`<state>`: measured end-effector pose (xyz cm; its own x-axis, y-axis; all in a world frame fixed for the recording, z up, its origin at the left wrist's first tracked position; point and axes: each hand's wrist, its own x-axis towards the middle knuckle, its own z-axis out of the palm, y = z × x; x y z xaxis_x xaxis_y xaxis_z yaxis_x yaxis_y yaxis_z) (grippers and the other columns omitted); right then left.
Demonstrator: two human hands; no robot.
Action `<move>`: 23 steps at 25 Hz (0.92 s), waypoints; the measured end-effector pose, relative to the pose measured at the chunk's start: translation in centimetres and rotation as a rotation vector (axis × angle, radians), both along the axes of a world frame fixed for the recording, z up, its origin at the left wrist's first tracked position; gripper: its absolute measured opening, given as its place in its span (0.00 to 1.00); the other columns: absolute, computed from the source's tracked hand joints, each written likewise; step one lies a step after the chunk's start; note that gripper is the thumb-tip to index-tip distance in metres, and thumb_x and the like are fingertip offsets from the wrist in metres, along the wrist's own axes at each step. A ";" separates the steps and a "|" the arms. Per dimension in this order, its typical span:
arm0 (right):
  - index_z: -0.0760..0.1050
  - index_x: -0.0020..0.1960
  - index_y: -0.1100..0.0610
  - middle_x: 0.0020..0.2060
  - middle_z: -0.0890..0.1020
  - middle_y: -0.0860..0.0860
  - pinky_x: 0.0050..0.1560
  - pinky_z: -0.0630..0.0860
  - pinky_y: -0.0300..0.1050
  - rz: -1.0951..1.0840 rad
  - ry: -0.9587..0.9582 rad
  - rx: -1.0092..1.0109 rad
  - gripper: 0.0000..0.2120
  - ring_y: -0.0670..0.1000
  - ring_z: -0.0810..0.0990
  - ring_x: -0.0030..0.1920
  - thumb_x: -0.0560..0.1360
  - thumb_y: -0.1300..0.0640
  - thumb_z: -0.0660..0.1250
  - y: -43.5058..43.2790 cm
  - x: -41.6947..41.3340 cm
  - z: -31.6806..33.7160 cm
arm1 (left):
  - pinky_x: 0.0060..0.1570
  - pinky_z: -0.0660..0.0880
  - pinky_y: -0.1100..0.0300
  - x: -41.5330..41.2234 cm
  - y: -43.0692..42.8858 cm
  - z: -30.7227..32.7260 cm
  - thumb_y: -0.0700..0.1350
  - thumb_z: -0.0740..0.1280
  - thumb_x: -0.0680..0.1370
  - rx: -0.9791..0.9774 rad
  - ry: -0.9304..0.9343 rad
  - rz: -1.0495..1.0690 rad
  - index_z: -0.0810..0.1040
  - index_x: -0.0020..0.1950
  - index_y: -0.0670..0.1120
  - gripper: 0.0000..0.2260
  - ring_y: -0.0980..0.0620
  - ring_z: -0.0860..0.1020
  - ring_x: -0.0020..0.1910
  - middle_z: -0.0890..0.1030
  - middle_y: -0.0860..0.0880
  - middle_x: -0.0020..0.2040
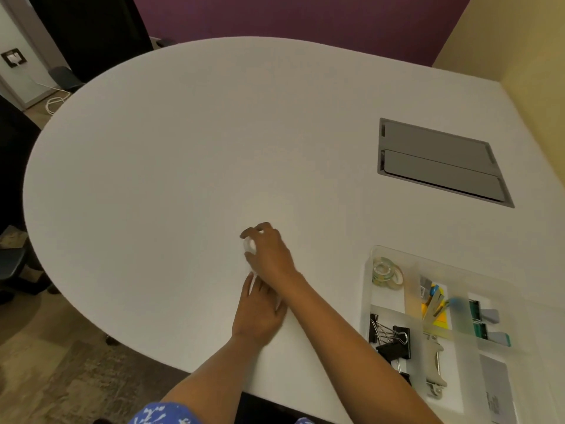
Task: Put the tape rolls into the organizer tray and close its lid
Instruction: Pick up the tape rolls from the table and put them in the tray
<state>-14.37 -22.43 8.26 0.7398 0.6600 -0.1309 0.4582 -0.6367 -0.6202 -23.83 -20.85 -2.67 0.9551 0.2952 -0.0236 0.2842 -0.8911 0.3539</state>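
Hands meet on the white table point(183, 148). Right hand point(269, 252) curls its fingers around a pale roll point(249, 245), probably tape. Just below that grip, left hand point(258, 310) lies flat, fingers spread, holding nothing. Well right of the grip, the clear organizer tray point(367, 289) holds another tape roll point(385, 272) and binder clips point(389, 341).

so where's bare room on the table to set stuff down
Most of the table is bare: the whole left and far side, beyond the hands. Also the strip between the grey hatch and the organizer tray. Crowded: the tray itself and the spot where right hand and left hand work.
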 end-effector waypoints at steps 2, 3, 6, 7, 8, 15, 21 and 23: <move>0.74 0.64 0.53 0.65 0.70 0.54 0.56 0.73 0.43 -0.090 0.025 0.048 0.17 0.54 0.72 0.63 0.76 0.61 0.66 -3.2 1.0 1.2 | 0.76 0.36 0.56 0.0 0.0 -0.4 0.57 0.46 0.81 0.065 -0.011 -0.021 0.51 0.78 0.52 0.26 0.55 0.46 0.78 0.54 0.53 0.79; 0.74 0.63 0.53 0.64 0.71 0.54 0.55 0.71 0.40 -0.107 0.018 0.029 0.17 0.54 0.73 0.63 0.75 0.61 0.67 -4.9 1.5 1.7 | 0.75 0.33 0.57 0.1 0.0 -0.2 0.57 0.46 0.82 0.078 -0.023 -0.027 0.49 0.78 0.52 0.25 0.55 0.42 0.78 0.49 0.53 0.79; 0.74 0.63 0.54 0.62 0.73 0.56 0.53 0.67 0.37 -0.220 -0.040 -0.019 0.18 0.55 0.74 0.61 0.74 0.60 0.69 -9.7 4.0 3.1 | 0.72 0.28 0.60 0.1 0.5 0.0 0.56 0.46 0.82 0.047 -0.022 -0.002 0.45 0.78 0.53 0.26 0.56 0.37 0.76 0.41 0.56 0.78; 0.74 0.63 0.54 0.62 0.73 0.56 0.53 0.67 0.38 -0.258 -0.035 -0.055 0.19 0.56 0.75 0.61 0.74 0.59 0.69 -11.6 4.5 3.3 | 0.71 0.28 0.60 0.1 0.5 0.0 0.57 0.46 0.82 0.042 -0.008 -0.011 0.44 0.78 0.53 0.26 0.56 0.37 0.76 0.40 0.56 0.77; 0.73 0.63 0.55 0.62 0.73 0.57 0.53 0.68 0.40 -0.294 -0.020 -0.096 0.19 0.57 0.75 0.61 0.73 0.59 0.70 -13.2 5.0 3.5 | 0.71 0.28 0.60 0.0 0.4 0.1 0.57 0.45 0.82 0.039 0.002 -0.013 0.44 0.78 0.54 0.26 0.56 0.37 0.76 0.40 0.56 0.77; 0.70 0.64 0.59 0.63 0.70 0.61 0.56 0.73 0.48 -0.480 0.046 -0.384 0.20 0.61 0.75 0.60 0.74 0.60 0.69 -20.7 5.4 1.6 | 0.75 0.33 0.57 0.0 0.4 -0.2 0.57 0.45 0.82 0.017 0.014 -0.011 0.42 0.78 0.54 0.26 0.58 0.36 0.76 0.40 0.56 0.78; 0.65 0.68 0.62 0.63 0.71 0.60 0.57 0.74 0.50 -0.476 0.033 -0.528 0.25 0.60 0.75 0.61 0.75 0.57 0.69 -21.5 4.6 -0.3 | 0.76 0.35 0.56 0.0 0.4 -0.2 0.56 0.45 0.82 0.007 0.009 -0.020 0.43 0.78 0.53 0.25 0.58 0.36 0.75 0.39 0.56 0.77; 0.64 0.68 0.62 0.62 0.72 0.60 0.56 0.74 0.50 -0.476 0.035 -0.534 0.26 0.60 0.75 0.61 0.74 0.57 0.69 -21.4 4.6 -0.5 | 0.76 0.36 0.55 0.0 0.4 -0.2 0.56 0.46 0.82 0.010 0.008 -0.017 0.42 0.78 0.53 0.25 0.58 0.36 0.75 0.39 0.56 0.77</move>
